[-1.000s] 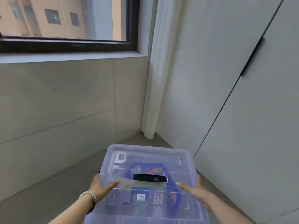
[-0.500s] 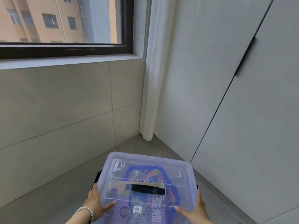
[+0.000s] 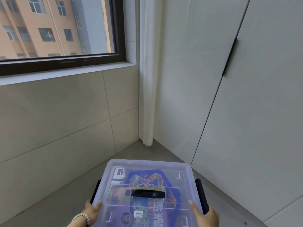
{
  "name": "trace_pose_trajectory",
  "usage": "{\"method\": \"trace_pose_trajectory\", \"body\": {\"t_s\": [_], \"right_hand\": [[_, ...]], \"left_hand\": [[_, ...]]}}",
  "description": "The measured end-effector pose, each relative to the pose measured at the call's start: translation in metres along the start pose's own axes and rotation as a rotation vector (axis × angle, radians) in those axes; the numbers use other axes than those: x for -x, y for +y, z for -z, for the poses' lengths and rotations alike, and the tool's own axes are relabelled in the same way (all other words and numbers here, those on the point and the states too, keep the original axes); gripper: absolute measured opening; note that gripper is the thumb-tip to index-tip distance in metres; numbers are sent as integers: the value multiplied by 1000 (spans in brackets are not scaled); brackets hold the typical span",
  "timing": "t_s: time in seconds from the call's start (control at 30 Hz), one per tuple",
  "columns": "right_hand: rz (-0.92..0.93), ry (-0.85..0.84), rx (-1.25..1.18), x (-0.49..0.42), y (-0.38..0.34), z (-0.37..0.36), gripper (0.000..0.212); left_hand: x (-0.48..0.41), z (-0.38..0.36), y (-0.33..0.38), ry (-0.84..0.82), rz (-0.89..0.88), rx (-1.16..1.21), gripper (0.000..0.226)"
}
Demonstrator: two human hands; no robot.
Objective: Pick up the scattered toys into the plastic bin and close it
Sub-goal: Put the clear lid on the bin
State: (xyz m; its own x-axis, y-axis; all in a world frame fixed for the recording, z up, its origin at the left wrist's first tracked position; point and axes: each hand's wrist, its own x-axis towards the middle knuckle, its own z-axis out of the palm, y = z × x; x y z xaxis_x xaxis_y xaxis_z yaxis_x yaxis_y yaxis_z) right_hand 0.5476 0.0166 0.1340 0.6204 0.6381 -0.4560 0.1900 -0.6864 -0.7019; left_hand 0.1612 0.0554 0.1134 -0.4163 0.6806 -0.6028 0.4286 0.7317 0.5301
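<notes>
The clear plastic bin (image 3: 148,164) sits low in the view with its lid on and a black handle (image 3: 145,193) in the lid's middle. Colourful toys and a blue printed box (image 3: 147,178) show through the lid. My left hand (image 3: 91,210) holds the bin's left edge, thumb on the lid and fingers down the side. My right hand (image 3: 207,217) holds the right edge the same way, just behind the right black latch (image 3: 202,196). The left latch (image 3: 95,190) shows ahead of my left hand.
The bin is near a room corner on a grey floor (image 3: 62,202). A tiled wall (image 3: 57,120) under a window is on the left, white cabinet doors (image 3: 246,112) on the right, and a white curtain (image 3: 146,79) hangs in the corner.
The bin has sunk lower in the view and looks closer to the corner. Both hands stayed on its sides, now nearer its near end, and the side latches have come into sight.
</notes>
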Motion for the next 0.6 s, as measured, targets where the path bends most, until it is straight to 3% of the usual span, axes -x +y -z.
{"method": "trace_pose_trajectory", "body": {"t_s": [0.1,0.13,0.27,0.4,0.6], "right_hand": [[65,-33,-27,6,-4,6,61],[76,-68,-59,7,-4,7,58],[117,-126,-127,6,-1,8,63],[210,-129,-100,8,0,10,54],[257,-155,-35,6,-2,8,55]], "left_hand": [[4,0,-2,14,-28,-35,77],[4,1,-2,11,-33,-48,77],[5,1,-3,2,-43,-65,76],[7,1,-4,1,-48,-42,76],[13,4,-1,-6,1,26,89]]}}
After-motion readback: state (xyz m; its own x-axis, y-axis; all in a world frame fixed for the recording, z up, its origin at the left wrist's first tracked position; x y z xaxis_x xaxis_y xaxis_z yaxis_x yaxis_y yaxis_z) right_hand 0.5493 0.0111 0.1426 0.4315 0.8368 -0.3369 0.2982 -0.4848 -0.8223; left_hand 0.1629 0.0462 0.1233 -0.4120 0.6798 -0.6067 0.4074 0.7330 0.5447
